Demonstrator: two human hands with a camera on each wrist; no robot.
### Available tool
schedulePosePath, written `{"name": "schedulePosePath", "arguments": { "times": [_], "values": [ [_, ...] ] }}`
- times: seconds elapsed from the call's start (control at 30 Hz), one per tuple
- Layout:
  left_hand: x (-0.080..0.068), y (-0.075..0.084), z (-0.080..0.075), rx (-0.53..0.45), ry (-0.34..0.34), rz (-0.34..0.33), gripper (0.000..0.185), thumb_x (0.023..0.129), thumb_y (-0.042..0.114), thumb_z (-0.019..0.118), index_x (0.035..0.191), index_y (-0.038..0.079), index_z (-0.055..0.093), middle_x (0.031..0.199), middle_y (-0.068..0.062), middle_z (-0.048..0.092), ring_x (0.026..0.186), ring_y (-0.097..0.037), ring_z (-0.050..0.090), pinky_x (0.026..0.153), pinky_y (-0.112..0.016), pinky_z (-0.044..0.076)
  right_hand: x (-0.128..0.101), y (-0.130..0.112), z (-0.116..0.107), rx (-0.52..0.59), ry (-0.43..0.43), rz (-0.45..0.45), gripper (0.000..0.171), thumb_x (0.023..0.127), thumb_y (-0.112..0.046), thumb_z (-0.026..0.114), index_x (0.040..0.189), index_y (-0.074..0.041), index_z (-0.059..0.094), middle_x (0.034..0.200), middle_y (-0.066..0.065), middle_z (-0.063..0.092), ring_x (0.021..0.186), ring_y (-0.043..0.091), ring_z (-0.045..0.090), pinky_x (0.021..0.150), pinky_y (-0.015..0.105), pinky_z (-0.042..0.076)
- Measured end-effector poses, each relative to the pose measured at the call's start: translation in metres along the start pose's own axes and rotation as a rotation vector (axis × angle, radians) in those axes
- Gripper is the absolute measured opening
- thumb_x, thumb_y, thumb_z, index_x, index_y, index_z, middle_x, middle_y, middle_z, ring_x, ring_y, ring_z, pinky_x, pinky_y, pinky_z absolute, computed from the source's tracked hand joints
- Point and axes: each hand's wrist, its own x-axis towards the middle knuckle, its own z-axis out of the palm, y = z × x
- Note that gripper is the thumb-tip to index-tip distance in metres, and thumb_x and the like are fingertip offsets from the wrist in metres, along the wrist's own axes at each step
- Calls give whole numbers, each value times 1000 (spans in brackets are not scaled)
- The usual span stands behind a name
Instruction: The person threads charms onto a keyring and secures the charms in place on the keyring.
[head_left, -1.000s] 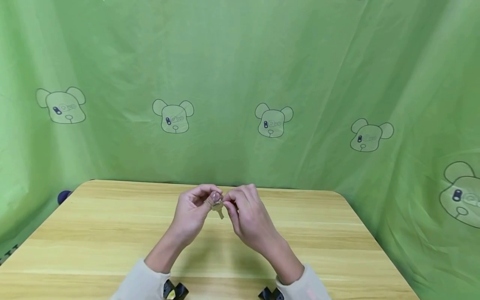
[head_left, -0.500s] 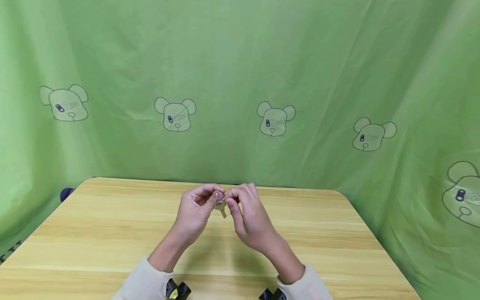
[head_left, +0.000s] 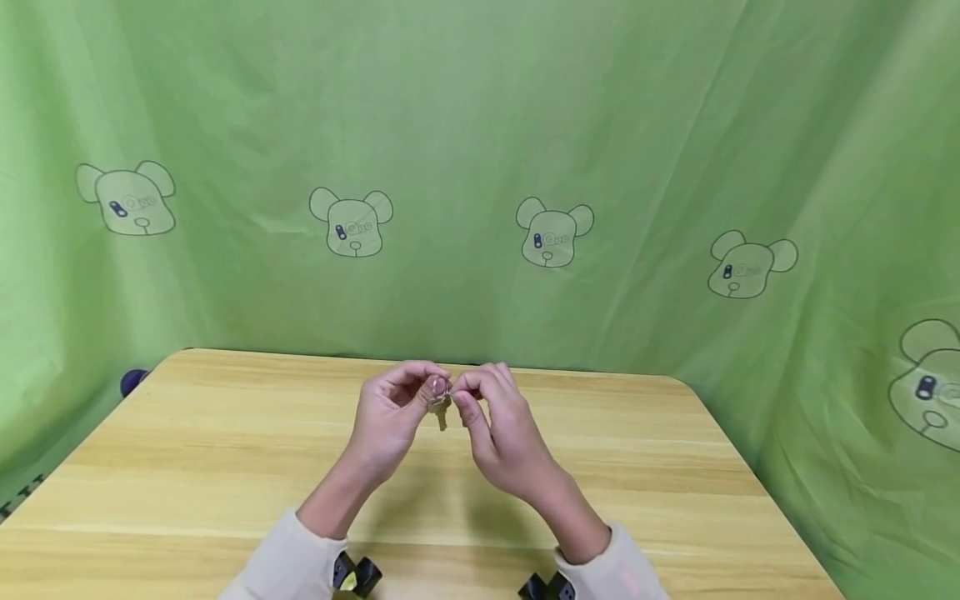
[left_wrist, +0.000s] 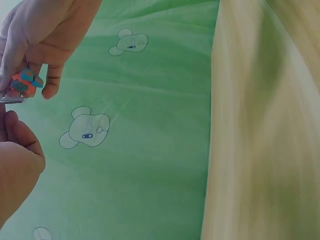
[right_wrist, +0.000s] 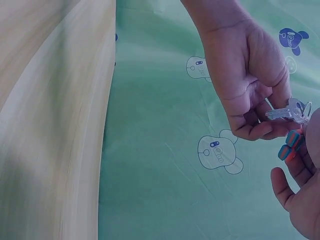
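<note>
Both hands meet above the middle of the wooden table (head_left: 225,467). My left hand (head_left: 429,392) pinches the head of a small brass key (head_left: 441,412), whose blade hangs down. In the right wrist view the key (right_wrist: 281,114) lies between the left hand's (right_wrist: 270,125) thumb and fingers, with a metal ring (right_wrist: 306,107) at its head. My right hand (head_left: 459,395) pinches an orange-and-blue charm (left_wrist: 27,82) by that ring; the charm (right_wrist: 292,143) also shows in the right wrist view, just above the right fingers (right_wrist: 295,195).
A green cloth (head_left: 480,150) printed with bear faces hangs behind and beside the table. A small dark purple object (head_left: 132,382) sits off the table's far left corner. Black wrist mounts (head_left: 352,577) show at the near edge.
The hands stay together and have lifted slightly. The key blade has swung from a slant to hanging nearly straight down.
</note>
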Motion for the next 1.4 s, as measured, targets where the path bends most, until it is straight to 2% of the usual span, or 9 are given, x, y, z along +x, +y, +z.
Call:
{"name": "schedulePosePath", "arguments": {
  "times": [0.07,0.2,0.43,0.53,0.67,0.9,1.4],
  "values": [
    [1,1,-2,40,-17,41,14,97,3,66,105,-9,68,94,1,72,83,-13,64,73,-23,56,0,-1,-1,3,-4,3,20,110,-18,46,101,-4,57,86,1,54,84,16,49,79,33,39],
    [2,3,-6,90,-59,157,12,96,-2,66,103,-11,67,96,2,71,85,-12,65,73,-23,56,2,-2,-3,16,-10,3,21,110,-19,46,101,-4,57,86,1,55,85,16,49,81,33,39],
    [8,19,-11,140,-123,444,5,93,-4,69,94,-4,74,91,-2,73,87,-14,63,74,-22,53,4,-8,-5,47,4,-12,23,108,-23,47,99,-6,58,89,1,58,87,17,52,85,36,40],
    [10,25,-11,139,-135,521,5,93,0,71,94,-1,76,91,-4,74,87,-17,63,75,-24,53,5,-12,-6,60,26,-40,23,108,-23,47,98,-5,58,89,1,59,88,18,53,84,36,40],
    [10,28,-9,126,-137,532,6,94,3,71,94,0,76,91,-4,75,86,-17,64,74,-23,53,8,-18,-8,77,60,-92,22,108,-22,48,98,-4,58,91,2,60,88,19,55,82,35,39],
    [7,26,-5,113,-139,494,6,94,0,70,93,-3,74,90,-1,74,84,-15,63,72,-22,52,12,-23,-8,82,110,-159,23,108,-19,50,97,-1,59,90,4,61,85,19,56,79,33,40],
    [4,26,0,95,-139,461,10,95,4,69,93,-6,73,93,4,74,84,-14,62,70,-21,52,10,-20,-8,44,122,-161,23,108,-19,50,98,0,59,93,7,63,85,21,55,75,34,43]
  ]
}}
